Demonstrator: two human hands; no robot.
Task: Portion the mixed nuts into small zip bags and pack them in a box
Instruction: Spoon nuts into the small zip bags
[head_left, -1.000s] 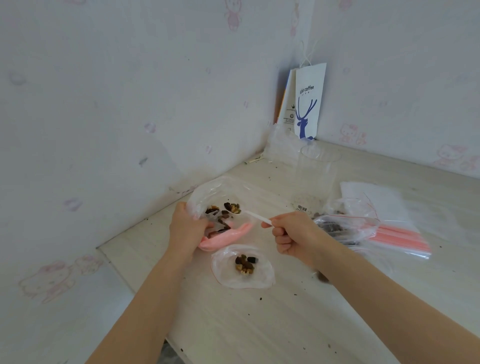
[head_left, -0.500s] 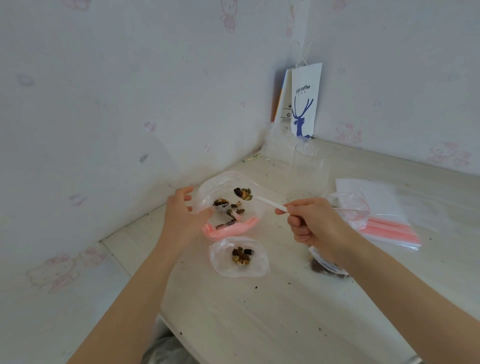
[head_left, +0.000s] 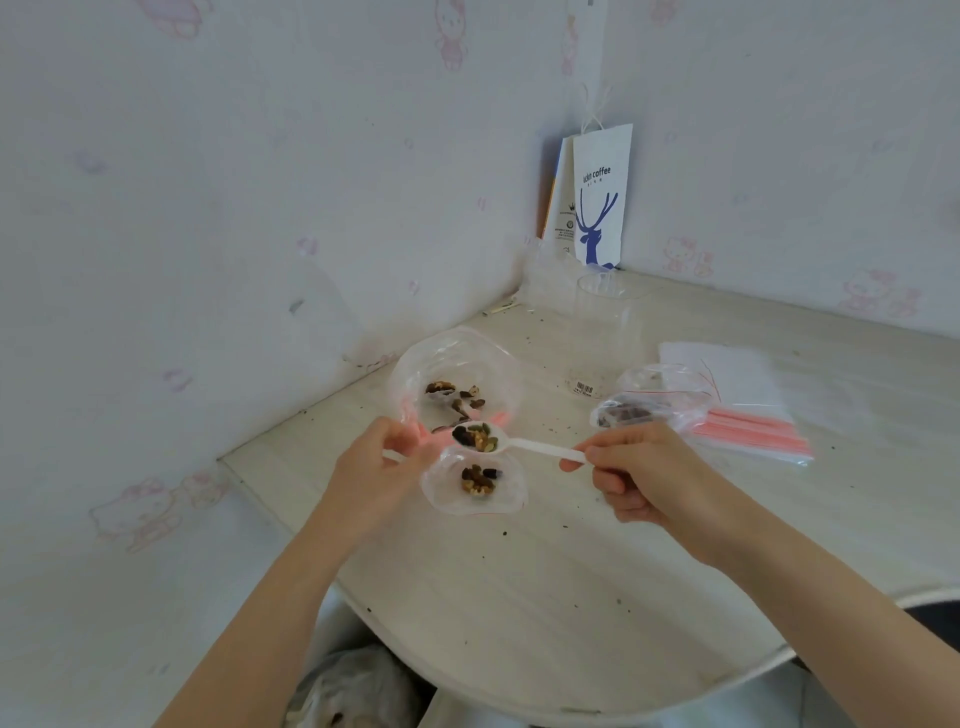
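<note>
My left hand (head_left: 376, 467) pinches the pink zip edge of a small clear zip bag (head_left: 457, 371) that holds a few mixed nuts and stands open toward me. My right hand (head_left: 639, 470) grips the handle of a white plastic spoon (head_left: 524, 446). The spoon's bowl is heaped with mixed nuts (head_left: 475, 437) and hovers at the bag's mouth. Just below lies a second small bag (head_left: 472, 480) flat on the table, with a small pile of nuts inside. The larger bag of nuts (head_left: 641, 408) lies to the right.
A stack of unused zip bags with pink strips (head_left: 748, 428) lies right of the nut bag. A clear plastic cup (head_left: 605, 332) and a white coffee paper bag (head_left: 597, 200) stand in the corner. The white table's rounded edge (head_left: 519, 696) runs near me; crumbs dot it.
The spoon went from inside the held bag, out to the right, and is back at the bag's mouth loaded with nuts. My left hand kept hold of the bag.
</note>
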